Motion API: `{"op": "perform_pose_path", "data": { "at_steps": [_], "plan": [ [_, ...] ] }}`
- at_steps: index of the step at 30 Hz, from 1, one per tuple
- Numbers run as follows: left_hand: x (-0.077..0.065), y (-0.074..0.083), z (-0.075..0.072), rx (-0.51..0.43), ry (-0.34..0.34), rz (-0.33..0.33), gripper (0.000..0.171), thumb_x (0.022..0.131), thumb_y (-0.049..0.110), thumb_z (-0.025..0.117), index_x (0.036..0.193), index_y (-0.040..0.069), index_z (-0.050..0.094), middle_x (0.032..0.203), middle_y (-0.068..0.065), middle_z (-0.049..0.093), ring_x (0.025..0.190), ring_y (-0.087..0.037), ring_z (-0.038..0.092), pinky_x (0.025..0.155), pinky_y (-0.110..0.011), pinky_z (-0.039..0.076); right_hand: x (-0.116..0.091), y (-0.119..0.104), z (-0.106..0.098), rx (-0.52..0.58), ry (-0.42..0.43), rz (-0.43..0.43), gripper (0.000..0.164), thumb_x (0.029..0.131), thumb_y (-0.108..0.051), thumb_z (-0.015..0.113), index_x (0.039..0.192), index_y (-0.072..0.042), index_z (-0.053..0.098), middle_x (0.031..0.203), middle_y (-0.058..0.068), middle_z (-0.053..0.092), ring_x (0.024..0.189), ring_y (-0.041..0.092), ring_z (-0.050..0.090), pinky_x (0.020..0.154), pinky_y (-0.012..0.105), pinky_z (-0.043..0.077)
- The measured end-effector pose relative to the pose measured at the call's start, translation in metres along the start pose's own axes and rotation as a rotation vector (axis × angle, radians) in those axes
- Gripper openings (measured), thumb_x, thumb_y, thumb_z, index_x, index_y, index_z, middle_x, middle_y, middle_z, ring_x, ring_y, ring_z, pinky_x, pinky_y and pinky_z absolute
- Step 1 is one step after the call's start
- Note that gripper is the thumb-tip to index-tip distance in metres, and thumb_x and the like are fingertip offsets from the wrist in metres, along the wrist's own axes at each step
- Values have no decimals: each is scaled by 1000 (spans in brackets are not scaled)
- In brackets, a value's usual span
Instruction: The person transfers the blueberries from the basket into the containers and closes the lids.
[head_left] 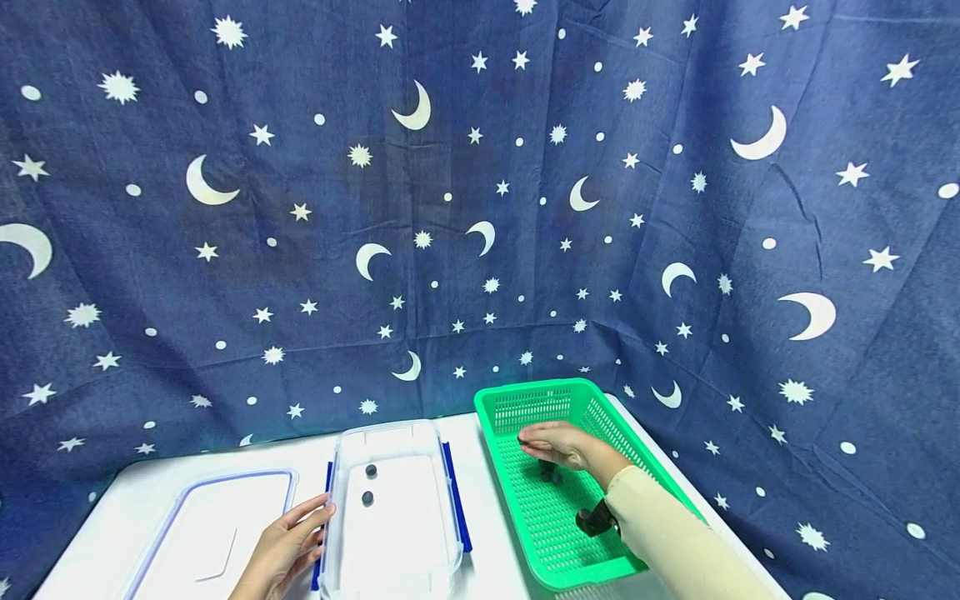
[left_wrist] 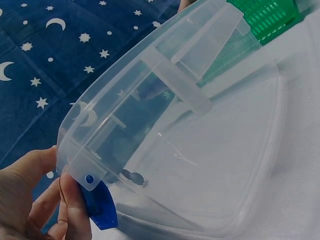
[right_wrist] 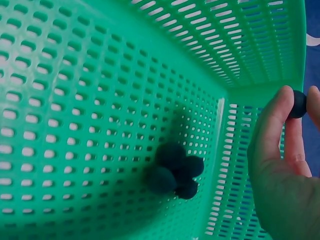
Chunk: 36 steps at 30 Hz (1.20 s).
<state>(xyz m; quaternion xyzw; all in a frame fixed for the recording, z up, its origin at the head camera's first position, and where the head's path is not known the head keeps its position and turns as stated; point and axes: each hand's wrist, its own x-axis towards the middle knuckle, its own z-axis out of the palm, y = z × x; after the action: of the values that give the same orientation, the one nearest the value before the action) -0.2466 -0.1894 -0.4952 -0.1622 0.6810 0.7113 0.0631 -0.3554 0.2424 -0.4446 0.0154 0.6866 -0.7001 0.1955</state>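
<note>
Got a small dark ball [right_wrist: 298,104] pinched in the right grip [right_wrist: 277,185], held over the far part of the green plastic basket [head_left: 592,575]. Could be a blueberry or a bead, honestly can't tell from the shading.

Would guess very light, and round enough to squirt sideways under an off-centre squeeze. Can't judge firm or soft from here, so best treated as squashable: take hold across the widest part with the fingertip pads, no hard pressing. Looks pretty much like that right now, with fingertip and thumb parted only by the width of the ball. Not touching the basket, as far as visible.

Also spotting a cluster of dark balls [right_wrist: 161,180] on the basket floor, bunched together and easily knocked rolling, plus two dark balls [head_left: 367,498] lying apart inside the clear plastic box [head_left: 405,533].

Holding that box by the left edge with the left grip [head_left: 281,542], thumb and fingertips nearly together at the rim, right beside a blue latch [left_wrist: 102,205]. Should be light, fairly stiff and a bit slick, so better steadied at the rim than by the hinged latch. Resting on the white-covered counter [head_left: 483,500], with the lid [head_left: 225,533] lying off to the left.
</note>
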Motion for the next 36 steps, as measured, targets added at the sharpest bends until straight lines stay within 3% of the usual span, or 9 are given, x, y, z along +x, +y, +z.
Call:
{"op": "perform_pose_path", "data": {
  "at_steps": [6,12,18,27,36],
  "plan": [
    [-1,1,0,15,1,7,73,84,35,78,141,0,49,78,3,63,68,-6,60,58,-19,58,3,-3,8,31,0,5,48,97,0,59,137,19,40,90,3,71,90,12,70,91,25,56],
    [0,0,0,16,0,12,72,85,34,77,142,0,49,81,2,63,69,-6,60,59,-19,58,6,-8,14,29,-20,-8,41,97,0,58,133,17,47,93,3,72,92,13,70,100,32,51],
    [0,-1,0,4,-10,13,68,86,33,76,141,2,51,80,2,63,68,-5,60,58,-18,57,10,-14,23,76,6,-20,27,96,1,60,121,11,59,92,6,72,84,12,71,93,29,55],
    [0,1,0,3,-3,6,70,85,34,77,141,1,51,79,2,64,68,-6,61,59,-19,58,11,-20,34,93,3,-52,40,97,5,55,133,19,46,109,18,70,92,16,71,91,27,56],
    [1,0,0,7,4,4,71,85,34,78,141,1,50,78,2,63,68,-7,60,58,-19,58,15,-25,43,93,-25,-58,38,98,4,53,133,18,46,102,11,70,92,15,69,92,26,56]
  ]
}}
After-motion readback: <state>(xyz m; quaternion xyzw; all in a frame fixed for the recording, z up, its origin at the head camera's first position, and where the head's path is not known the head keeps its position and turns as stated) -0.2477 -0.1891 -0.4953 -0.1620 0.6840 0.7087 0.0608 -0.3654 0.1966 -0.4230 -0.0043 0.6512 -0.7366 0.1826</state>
